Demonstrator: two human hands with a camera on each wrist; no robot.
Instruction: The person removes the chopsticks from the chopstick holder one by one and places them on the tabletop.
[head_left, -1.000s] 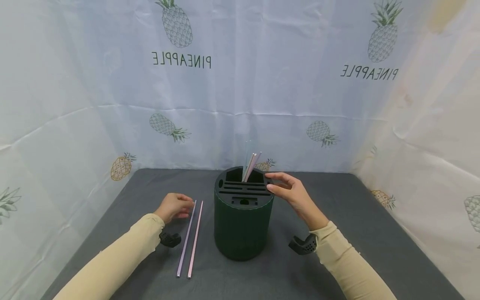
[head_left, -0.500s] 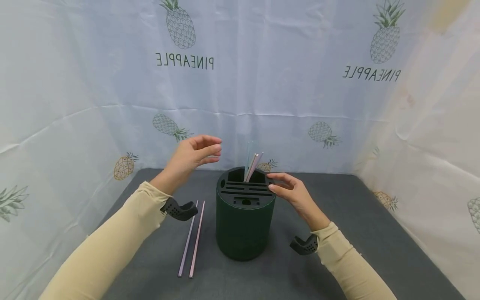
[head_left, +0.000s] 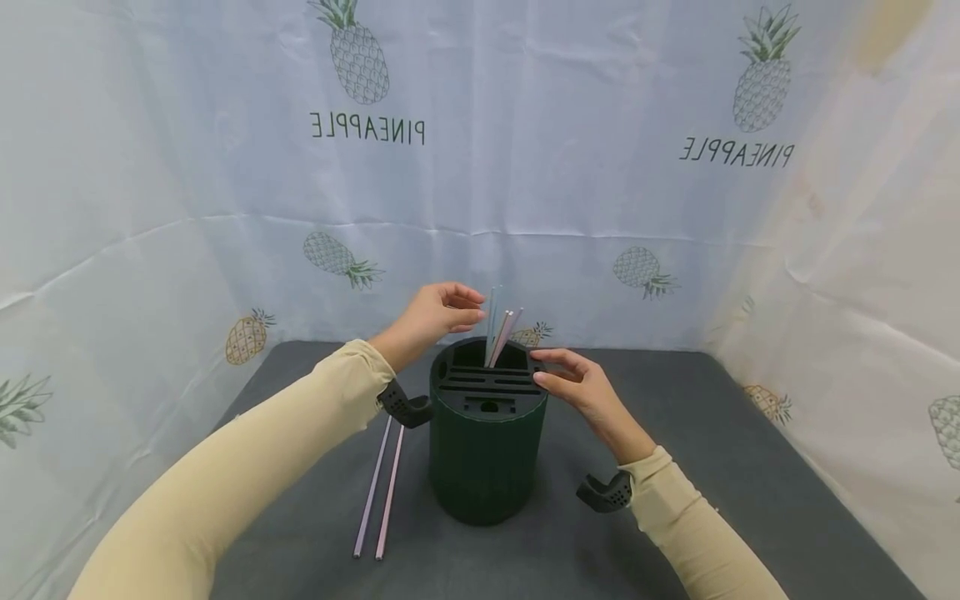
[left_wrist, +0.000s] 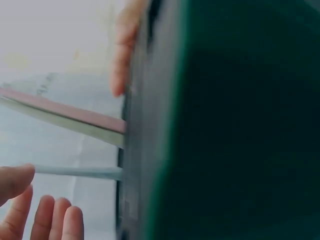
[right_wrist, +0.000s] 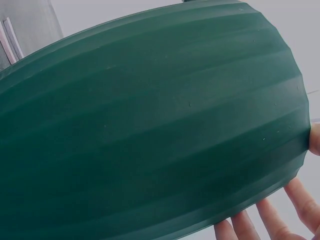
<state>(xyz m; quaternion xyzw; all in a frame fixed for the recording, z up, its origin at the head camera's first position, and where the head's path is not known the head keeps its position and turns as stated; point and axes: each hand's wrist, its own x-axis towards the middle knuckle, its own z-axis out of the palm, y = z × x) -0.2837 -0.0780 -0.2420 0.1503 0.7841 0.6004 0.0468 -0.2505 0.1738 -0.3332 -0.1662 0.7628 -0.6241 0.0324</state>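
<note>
In the head view a dark green cylindrical utensil holder (head_left: 483, 467) with a slotted black top stands upright at the centre. Pink and pale chopsticks (head_left: 504, 337) and thin light blue chopsticks (head_left: 492, 321) lean in its rear compartment. My left hand (head_left: 429, 321) hovers above the holder's left edge, fingers slightly bent, tips beside the blue chopsticks. The left wrist view puts the thumb tip at the end of a blue chopstick (left_wrist: 80, 172); firm contact is unclear. My right hand (head_left: 588, 396) rests on the holder's right rim with thumb and fingers spread.
A purple chopstick (head_left: 371, 496) and a pink chopstick (head_left: 391, 496) lie side by side on the dark grey table (head_left: 300, 517), left of the holder. A white pineapple-print curtain (head_left: 480, 167) encloses the back and sides.
My left hand has risen from near the chopsticks on the table and moved right, across to the blue chopsticks in the holder. My right hand has stayed on the rim.
</note>
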